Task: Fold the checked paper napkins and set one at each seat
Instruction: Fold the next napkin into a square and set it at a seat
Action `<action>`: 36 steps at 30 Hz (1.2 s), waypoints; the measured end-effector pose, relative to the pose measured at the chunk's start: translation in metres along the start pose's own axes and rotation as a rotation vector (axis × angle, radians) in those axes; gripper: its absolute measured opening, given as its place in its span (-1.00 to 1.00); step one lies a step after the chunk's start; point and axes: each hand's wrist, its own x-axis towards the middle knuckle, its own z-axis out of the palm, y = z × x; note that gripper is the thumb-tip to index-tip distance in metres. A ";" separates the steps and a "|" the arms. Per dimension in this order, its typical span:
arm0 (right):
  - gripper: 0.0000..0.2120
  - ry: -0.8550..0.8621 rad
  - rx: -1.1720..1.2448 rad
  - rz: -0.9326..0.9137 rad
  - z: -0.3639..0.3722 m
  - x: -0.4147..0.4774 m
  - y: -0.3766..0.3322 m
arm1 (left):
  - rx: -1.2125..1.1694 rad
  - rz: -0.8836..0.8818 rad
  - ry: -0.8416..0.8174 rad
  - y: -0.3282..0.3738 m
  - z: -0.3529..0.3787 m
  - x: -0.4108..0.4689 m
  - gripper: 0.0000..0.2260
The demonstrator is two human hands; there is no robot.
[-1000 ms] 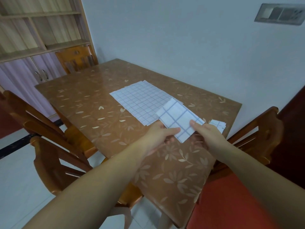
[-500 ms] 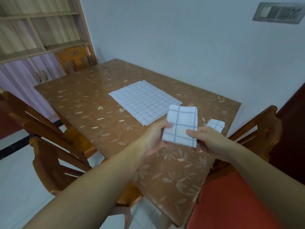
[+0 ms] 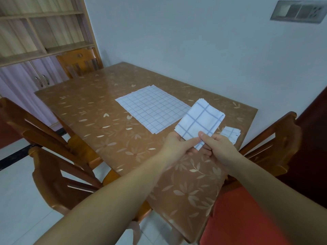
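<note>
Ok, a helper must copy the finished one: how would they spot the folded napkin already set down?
Find the leaf-patterned table, then its edge by the red-cushioned chair. The small folded napkin lies flat there, beyond the right hand. It is smaller than the unfolded stack mid-table, and unlike the held napkin, no hand touches it.

Folded napkin (image 3: 200, 123) aloft w/ flat stack (image 3: 152, 107) behind

Head-worn view looks forward and down over the table (image 3: 99, 121).
</note>
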 end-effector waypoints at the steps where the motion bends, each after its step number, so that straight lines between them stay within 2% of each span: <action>1: -0.55 0.024 -0.042 0.005 -0.003 0.001 -0.003 | 0.014 -0.006 -0.001 0.000 -0.002 0.000 -0.85; 3: -0.65 0.181 0.034 -0.016 -0.018 0.006 -0.017 | 0.014 -0.039 -0.014 0.002 -0.007 -0.001 -0.85; 5: -0.82 0.362 0.331 -0.013 -0.037 0.013 -0.033 | -0.003 -0.053 -0.029 0.001 -0.012 -0.001 -0.87; 7: -0.73 0.458 0.426 0.003 -0.046 0.013 -0.038 | -0.045 -0.059 -0.026 0.000 -0.016 -0.001 -0.88; 9: -0.63 0.389 0.340 0.047 -0.041 0.011 -0.027 | -0.087 -0.064 -0.017 -0.001 -0.017 0.001 -0.89; 11: -0.58 0.213 0.160 0.112 -0.027 0.005 -0.017 | -0.094 -0.071 -0.019 -0.002 -0.015 0.000 -0.88; 14: -0.70 0.065 -0.003 0.048 -0.013 0.003 -0.011 | -0.029 -0.067 -0.046 -0.002 -0.012 -0.002 -0.91; 18: -0.81 0.057 -0.267 -0.057 -0.011 0.003 -0.016 | -0.013 -0.068 0.011 -0.002 -0.026 0.001 -0.84; 22: -0.74 0.128 -0.134 -0.035 -0.003 0.010 -0.013 | 0.104 -0.061 0.020 -0.003 -0.039 -0.001 -0.84; 23: -0.72 0.105 -0.093 -0.004 0.002 0.010 -0.012 | 0.113 -0.050 0.038 -0.004 -0.040 -0.001 -0.84; 25: -0.72 -0.047 -0.076 0.087 0.010 0.009 -0.009 | 0.094 -0.017 0.099 -0.008 -0.044 0.000 -0.83; 28: -0.83 -0.184 -0.129 0.149 0.020 0.008 -0.010 | 0.097 -0.007 0.132 -0.011 -0.056 -0.001 -0.79; 33: -0.87 -0.181 -0.288 0.106 0.038 0.008 -0.014 | 0.102 -0.053 0.087 -0.015 -0.072 0.000 -0.76; 36: -0.94 -0.188 -0.358 0.106 0.049 0.006 -0.014 | -0.012 -0.129 0.047 -0.012 -0.081 0.003 -0.77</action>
